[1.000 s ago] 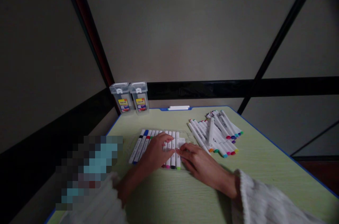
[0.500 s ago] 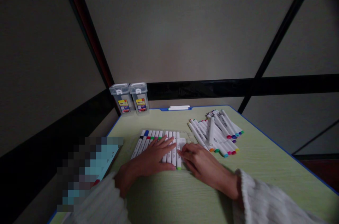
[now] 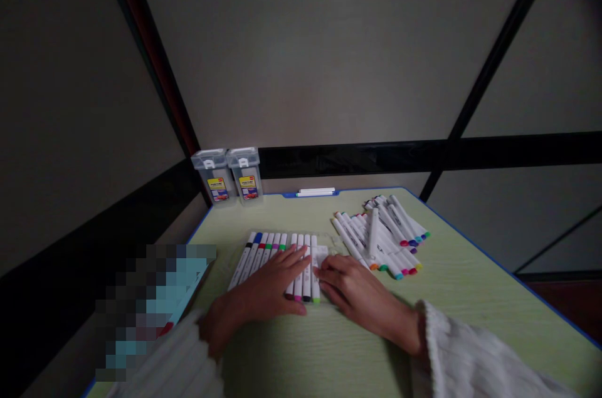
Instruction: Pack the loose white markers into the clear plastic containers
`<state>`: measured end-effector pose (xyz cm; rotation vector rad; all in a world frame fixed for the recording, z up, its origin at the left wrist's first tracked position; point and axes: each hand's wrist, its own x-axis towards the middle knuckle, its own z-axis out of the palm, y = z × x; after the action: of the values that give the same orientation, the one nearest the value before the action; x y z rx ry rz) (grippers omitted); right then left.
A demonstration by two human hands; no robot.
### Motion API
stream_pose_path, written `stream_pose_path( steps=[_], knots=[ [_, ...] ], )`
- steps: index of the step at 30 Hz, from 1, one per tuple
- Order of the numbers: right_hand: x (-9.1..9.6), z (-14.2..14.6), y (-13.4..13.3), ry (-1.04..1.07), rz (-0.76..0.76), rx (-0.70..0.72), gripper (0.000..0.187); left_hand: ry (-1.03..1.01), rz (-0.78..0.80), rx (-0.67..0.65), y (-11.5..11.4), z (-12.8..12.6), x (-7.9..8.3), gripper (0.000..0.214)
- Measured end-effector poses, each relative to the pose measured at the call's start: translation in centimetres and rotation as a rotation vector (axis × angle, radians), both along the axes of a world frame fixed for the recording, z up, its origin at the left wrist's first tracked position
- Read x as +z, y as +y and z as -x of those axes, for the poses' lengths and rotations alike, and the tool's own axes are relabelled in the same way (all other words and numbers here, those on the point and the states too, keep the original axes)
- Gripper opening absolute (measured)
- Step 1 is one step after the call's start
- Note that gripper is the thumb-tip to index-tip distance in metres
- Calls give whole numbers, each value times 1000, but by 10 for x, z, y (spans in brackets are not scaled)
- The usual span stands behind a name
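Two hands at a row of markers

A neat row of white markers [image 3: 242,266] with coloured ends lies on clear plastic [image 3: 333,241] in the lower middle of the frame. It is under the left hand [image 3: 273,285] and just left of the right hand [image 3: 355,288]. The surface [image 3: 291,360] is pale green.

The left hand is spread out flat across the row, its thumb pointing to the right. It is not wrapped around any marker. The right hand is curled, with its fingertips by the last marker [image 3: 316,276], the one with a light green end. I can't tell if it is pinching anything.

The left hand hides the middle of the row, so some markers can't be counted. The tips of the right hand's fingers are hard to see. Blurry squares [image 3: 174,291] cover something at the lower left. Both fluffy sleeves [image 3: 465,354] are cut off by the bottom edge. The writing on the markers is too small to read.
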<state>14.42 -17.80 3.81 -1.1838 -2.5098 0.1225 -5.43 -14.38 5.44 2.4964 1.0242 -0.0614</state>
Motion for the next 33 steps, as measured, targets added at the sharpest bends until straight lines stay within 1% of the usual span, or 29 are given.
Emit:
stream_pose_path(
  steps=[7,10,16,19,23,25,33],
  knots=[
    [3,1,-3,6,36,-7,21,23,7,5,-1,-1,1,83],
    [4,2,-4,25,48,-29,21,-2,2,-9,-1,0,-1,83],
    [5,1,-5,25,48,-25,22,-40,33,-43,5,7,-1,85],
    [3,0,-5,14,36,-17,28,-35,35,-52,7,9,-1,85],
    [2,-1,-5,-15,22,11,42,-37,37,-60,8,9,-2,84],
    [2,-1,-5,-35,30,20,44,-38,44,-67,8,10,-3,84],
    [2,-1,-5,-55,37,63,39,-80,60,-65,7,15,-8,77]
  ],
)
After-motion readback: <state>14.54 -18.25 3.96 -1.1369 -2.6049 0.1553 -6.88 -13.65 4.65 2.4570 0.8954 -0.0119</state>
